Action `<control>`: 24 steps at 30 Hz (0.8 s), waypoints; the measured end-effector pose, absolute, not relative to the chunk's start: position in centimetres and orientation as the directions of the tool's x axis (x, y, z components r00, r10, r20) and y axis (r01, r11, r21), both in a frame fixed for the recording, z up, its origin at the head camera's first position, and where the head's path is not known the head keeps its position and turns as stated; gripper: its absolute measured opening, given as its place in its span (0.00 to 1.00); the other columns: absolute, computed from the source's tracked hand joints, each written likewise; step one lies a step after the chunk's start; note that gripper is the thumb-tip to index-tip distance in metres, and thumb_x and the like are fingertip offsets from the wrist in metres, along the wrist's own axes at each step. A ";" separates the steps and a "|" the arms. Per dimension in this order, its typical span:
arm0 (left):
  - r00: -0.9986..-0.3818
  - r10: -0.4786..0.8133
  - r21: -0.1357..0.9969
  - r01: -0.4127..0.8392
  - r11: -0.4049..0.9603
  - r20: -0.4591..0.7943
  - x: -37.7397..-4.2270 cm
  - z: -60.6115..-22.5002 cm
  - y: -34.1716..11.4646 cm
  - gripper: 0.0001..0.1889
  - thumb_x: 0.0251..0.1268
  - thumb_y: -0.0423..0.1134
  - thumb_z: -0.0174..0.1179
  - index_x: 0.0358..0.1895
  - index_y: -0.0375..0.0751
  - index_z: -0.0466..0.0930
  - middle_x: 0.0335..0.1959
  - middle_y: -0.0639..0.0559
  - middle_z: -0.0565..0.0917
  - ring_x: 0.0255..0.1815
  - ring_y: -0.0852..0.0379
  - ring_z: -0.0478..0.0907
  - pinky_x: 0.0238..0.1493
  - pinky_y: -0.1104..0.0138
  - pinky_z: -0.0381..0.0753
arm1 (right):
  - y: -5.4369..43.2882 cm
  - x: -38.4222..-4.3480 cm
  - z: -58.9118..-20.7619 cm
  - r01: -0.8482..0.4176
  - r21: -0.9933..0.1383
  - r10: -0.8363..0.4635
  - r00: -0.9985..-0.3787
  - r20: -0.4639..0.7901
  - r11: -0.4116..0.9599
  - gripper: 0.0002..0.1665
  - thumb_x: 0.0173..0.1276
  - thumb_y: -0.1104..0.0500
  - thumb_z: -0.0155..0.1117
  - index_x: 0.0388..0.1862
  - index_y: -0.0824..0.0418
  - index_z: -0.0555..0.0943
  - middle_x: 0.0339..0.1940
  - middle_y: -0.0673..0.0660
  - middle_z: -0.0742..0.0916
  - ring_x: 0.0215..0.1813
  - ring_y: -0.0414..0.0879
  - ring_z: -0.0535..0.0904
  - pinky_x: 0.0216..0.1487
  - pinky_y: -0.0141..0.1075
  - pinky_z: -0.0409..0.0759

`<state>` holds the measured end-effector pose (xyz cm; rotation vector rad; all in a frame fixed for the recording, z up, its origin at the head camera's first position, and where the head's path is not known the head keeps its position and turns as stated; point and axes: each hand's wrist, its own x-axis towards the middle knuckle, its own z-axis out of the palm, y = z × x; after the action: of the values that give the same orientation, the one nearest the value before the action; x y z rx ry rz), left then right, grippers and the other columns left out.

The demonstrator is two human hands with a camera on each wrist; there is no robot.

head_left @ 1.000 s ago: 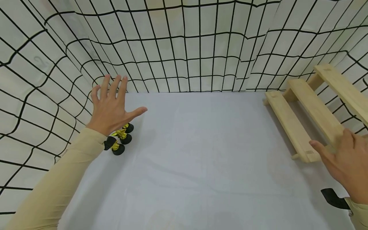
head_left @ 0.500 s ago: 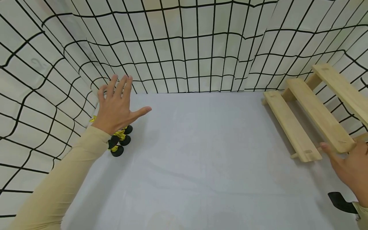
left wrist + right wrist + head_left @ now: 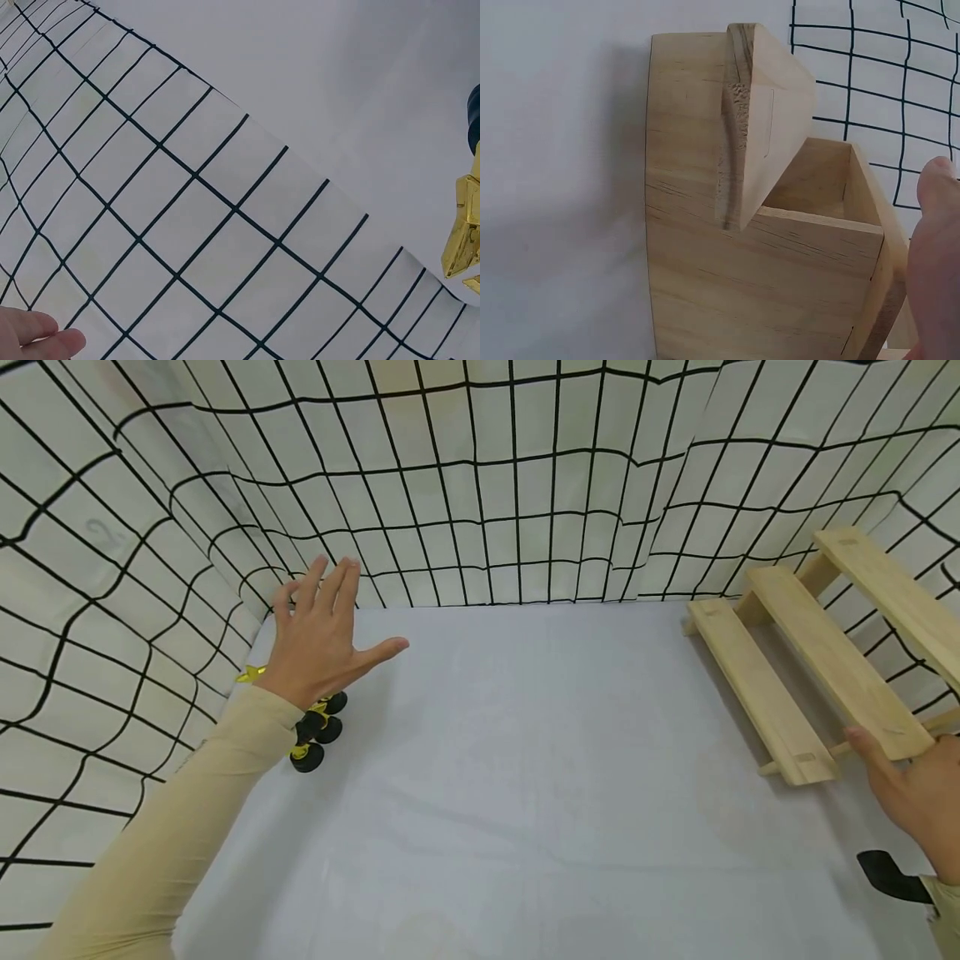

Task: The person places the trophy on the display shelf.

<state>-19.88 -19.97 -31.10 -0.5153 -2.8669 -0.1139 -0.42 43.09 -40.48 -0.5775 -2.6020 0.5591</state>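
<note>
My left hand [image 3: 315, 635], fingers straight and thumb spread out, hovers over a shiny yellow toy with black wheels [image 3: 307, 757] at the left side of the white surface. The hand and cuff hide much of the toy; its gold angular part [image 3: 466, 225] shows at the right edge of the left wrist view. At the right, my right hand [image 3: 918, 797] is by the near end of a stepped wooden rack [image 3: 757, 685], its thumb overlapping the middle plank in the head view. In the right wrist view the thumb [image 3: 941, 247] extends beside the wood. Its other fingers are mostly out of frame.
A white wall with a black grid net [image 3: 480, 485] rises behind the surface and along both sides. The white cloth-like surface [image 3: 525, 760] stretches between toy and rack, with faint creases. A black strap end [image 3: 892, 875] sticks out at the right wrist.
My left hand has drifted right and slightly down, uncovering a yellow piece of the toy on its left. My right hand has moved right and down, off the middle plank's top. Rack and toy stay put.
</note>
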 end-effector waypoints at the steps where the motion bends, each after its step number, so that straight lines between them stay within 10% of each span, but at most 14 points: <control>1: -0.913 0.336 0.034 0.353 0.935 0.234 -19.9 -31.1 -19.9 0.60 0.63 0.77 0.54 0.86 0.43 0.38 0.86 0.42 0.52 0.89 0.41 0.40 0.81 0.36 0.44 | 43.2 -0.5 -40.5 0.299 -0.469 0.472 -0.824 0.312 0.831 0.73 0.67 0.20 0.51 0.56 0.98 0.61 0.33 0.85 0.70 0.38 0.75 0.64 0.27 0.49 0.56; 5: -0.908 0.345 0.038 0.364 0.931 0.238 -20.1 -31.1 -19.2 0.60 0.62 0.77 0.54 0.86 0.44 0.38 0.86 0.42 0.52 0.89 0.42 0.40 0.81 0.35 0.44 | 43.5 -1.0 -40.8 0.278 -0.527 0.501 -0.795 0.343 0.803 0.75 0.64 0.18 0.52 0.75 0.85 0.50 0.59 0.90 0.67 0.60 0.78 0.65 0.52 0.60 0.71; 9: -0.900 0.354 0.051 0.378 0.924 0.256 -20.4 -30.9 -18.4 0.60 0.63 0.77 0.54 0.86 0.45 0.39 0.86 0.43 0.53 0.89 0.43 0.40 0.81 0.36 0.45 | 43.8 -1.3 -41.1 0.225 -0.583 0.506 -0.774 0.380 0.781 0.78 0.57 0.12 0.51 0.84 0.64 0.38 0.80 0.76 0.50 0.83 0.65 0.44 0.86 0.55 0.43; 18: -0.878 0.387 0.049 0.416 0.908 0.283 -21.4 -30.5 -16.1 0.59 0.62 0.76 0.56 0.85 0.43 0.42 0.86 0.44 0.53 0.89 0.43 0.42 0.80 0.37 0.48 | 43.5 -1.5 -40.3 0.289 -0.576 0.547 -0.764 0.342 0.764 0.81 0.56 0.10 0.47 0.82 0.72 0.37 0.79 0.79 0.49 0.83 0.67 0.43 0.86 0.56 0.44; 24: -0.868 0.413 0.064 0.446 0.893 0.277 -22.0 -30.4 -14.1 0.60 0.62 0.78 0.54 0.85 0.43 0.40 0.86 0.45 0.52 0.89 0.44 0.41 0.80 0.38 0.48 | 42.8 -1.5 -39.2 0.485 -0.513 0.577 -0.816 0.024 0.708 0.84 0.60 0.10 0.35 0.74 0.80 0.19 0.76 0.85 0.33 0.79 0.78 0.29 0.82 0.69 0.30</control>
<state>-21.96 -14.10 -30.36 -0.6473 -2.8036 -0.1833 -1.48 42.79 -39.22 -0.8581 -2.7312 0.7428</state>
